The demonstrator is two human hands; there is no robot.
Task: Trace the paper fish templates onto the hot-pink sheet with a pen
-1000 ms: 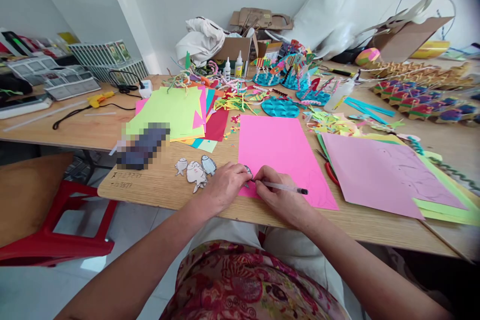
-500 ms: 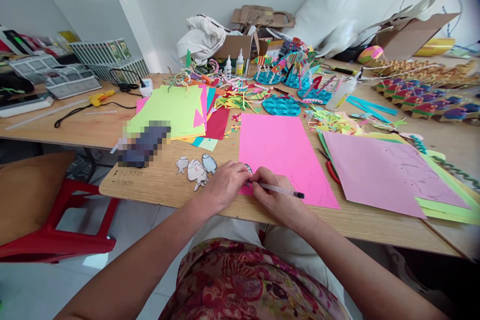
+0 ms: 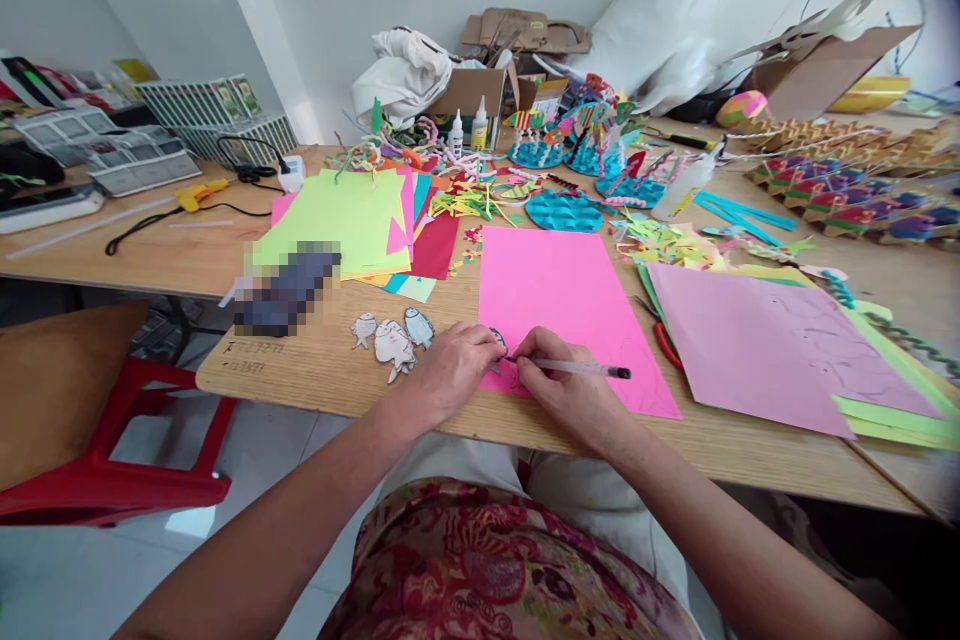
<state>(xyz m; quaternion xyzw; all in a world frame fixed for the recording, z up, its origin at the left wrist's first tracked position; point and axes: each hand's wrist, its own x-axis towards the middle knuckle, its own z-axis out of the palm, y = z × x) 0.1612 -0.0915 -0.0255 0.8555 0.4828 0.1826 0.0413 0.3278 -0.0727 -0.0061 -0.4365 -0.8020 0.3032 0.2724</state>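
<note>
My right hand (image 3: 562, 385) grips a clear-barrelled pen (image 3: 574, 367) with a black end. Its tip touches down near the lower left of a bright pink sheet (image 3: 547, 280). With fingers bunched together, my left hand (image 3: 457, 370) presses a small paper fish cutout (image 3: 498, 336) against that sheet. Most of this cutout is hidden under the fingers. Faint pencil-like outlines run along the sheet's lower right. Left of my left hand lie three more paper fish cutouts (image 3: 393, 347), pale with dark outlines, on the wooden table (image 3: 315, 370).
Red-handled scissors (image 3: 666, 345) lie between the pink sheet and a mauve sheet (image 3: 750, 340) bearing drawn outlines. Coloured paper (image 3: 330, 215) is stacked at the left. Glue bottles (image 3: 480, 125), paper scraps (image 3: 660, 245) and blue craft pieces (image 3: 562, 210) crowd the back. A red stool (image 3: 165, 460) stands left.
My right hand and the pen have shifted slightly right, away from my left fingers, and the pen lies flatter. More of the fish cutout shows. My left hand stays nearly still.
</note>
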